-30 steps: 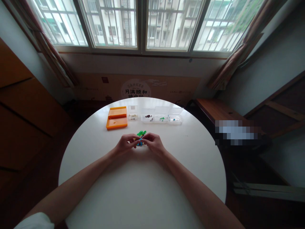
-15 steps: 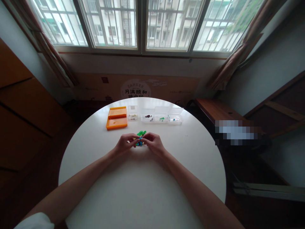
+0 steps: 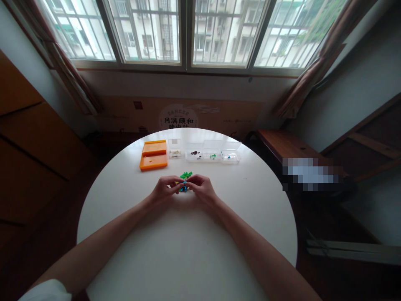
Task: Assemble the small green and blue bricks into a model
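A small building-block model (image 3: 186, 175) with green, blue and yellow parts is at the middle of the white round table (image 3: 175, 251). My left hand (image 3: 165, 187) has its thumb and fingers closed on the model's left side. From the right, my right hand (image 3: 201, 187) pinches at the same spot, its fingertips nearly meeting those of the left. The green leafy top shows beyond the fingers, and blue pieces show below them. Fingertips cover the middle of the model, so the exact piece between them cannot be made out.
Behind the model lies an open orange tray (image 3: 153, 162) with a small piece in it. To its right stand clear boxes with raised lids: one with pale pieces (image 3: 174, 153), one with dark pieces (image 3: 195, 153), one with green pieces (image 3: 213, 156), one with blue bits (image 3: 229, 157).
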### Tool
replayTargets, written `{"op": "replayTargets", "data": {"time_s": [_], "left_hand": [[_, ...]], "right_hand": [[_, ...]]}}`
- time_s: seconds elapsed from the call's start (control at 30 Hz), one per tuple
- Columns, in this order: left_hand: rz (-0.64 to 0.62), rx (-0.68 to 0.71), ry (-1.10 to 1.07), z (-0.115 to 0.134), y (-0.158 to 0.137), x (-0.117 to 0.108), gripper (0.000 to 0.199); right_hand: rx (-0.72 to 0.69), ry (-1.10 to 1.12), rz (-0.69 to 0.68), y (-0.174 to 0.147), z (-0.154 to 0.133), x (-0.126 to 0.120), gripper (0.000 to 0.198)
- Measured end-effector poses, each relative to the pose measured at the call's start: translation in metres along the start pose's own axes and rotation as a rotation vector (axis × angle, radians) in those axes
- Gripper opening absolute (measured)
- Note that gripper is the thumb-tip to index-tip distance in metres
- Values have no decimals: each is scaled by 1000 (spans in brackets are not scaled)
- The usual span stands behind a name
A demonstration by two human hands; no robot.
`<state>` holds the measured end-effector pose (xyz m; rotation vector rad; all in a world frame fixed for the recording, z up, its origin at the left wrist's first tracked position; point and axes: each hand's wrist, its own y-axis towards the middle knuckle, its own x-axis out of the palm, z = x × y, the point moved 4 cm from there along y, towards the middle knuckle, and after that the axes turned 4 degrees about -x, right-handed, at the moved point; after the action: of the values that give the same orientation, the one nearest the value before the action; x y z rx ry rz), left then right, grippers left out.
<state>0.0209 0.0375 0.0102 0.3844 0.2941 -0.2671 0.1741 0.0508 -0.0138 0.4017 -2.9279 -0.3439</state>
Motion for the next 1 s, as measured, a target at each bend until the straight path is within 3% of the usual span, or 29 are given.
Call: {"op": "replayTargets", "data": {"time_s": [1.0], "left_hand": [[35, 9, -6, -2, 1, -2, 26]], "right_hand": [[-15, 18, -37, -1, -1, 1, 27]]}}
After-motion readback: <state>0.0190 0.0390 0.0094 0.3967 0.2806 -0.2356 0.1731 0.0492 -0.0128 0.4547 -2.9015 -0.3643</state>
